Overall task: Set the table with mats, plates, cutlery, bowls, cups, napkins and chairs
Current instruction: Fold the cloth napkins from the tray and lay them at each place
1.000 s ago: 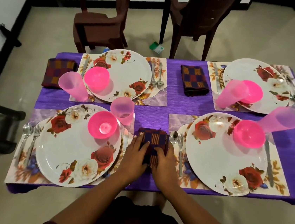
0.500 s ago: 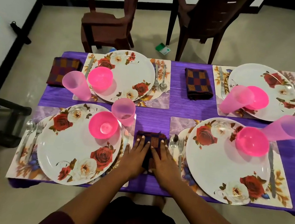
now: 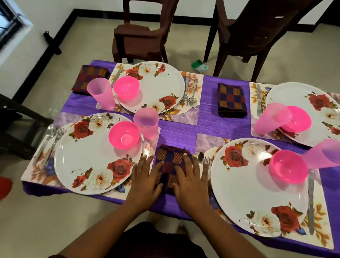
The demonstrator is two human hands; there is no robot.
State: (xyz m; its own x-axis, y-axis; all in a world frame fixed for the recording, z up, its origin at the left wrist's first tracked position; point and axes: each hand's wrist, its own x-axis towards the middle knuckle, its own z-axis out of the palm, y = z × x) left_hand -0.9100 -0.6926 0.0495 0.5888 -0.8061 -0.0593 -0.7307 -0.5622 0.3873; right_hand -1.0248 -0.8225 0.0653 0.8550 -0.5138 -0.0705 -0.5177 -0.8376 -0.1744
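Checked cloth in purple, maroon and orange, folded into a small rectangle, is the napkin [image 3: 171, 163] in hand here, and it lies on the purple tablecloth [image 3: 203, 128] in the gap between the two near floral placemats, close to the near table edge. Both hands rest flat on it with fingers straight and slightly spread, pinching nothing: the left hand [image 3: 145, 178] covers its left edge and near corner, the right hand [image 3: 192, 182] its right edge, the right fingertips just beside the steel spoon [image 3: 200, 156] and fork of the right-hand setting. The napkin's long axis runs away from the person, toward the far side of the table, so it sits directly under and ahead of both palms, with neither hand clearly nearer. This looks like the pressing-flat of a third napkin; two matching ones lie on the far side, and I see none for the fourth setting. Four white rose-patterned plates, pink plastic bowls and translucent pink tumblers are laid. Two dark brown plastic chairs [image 3: 256, 32] stand back from the far edge, not yet drawn in.
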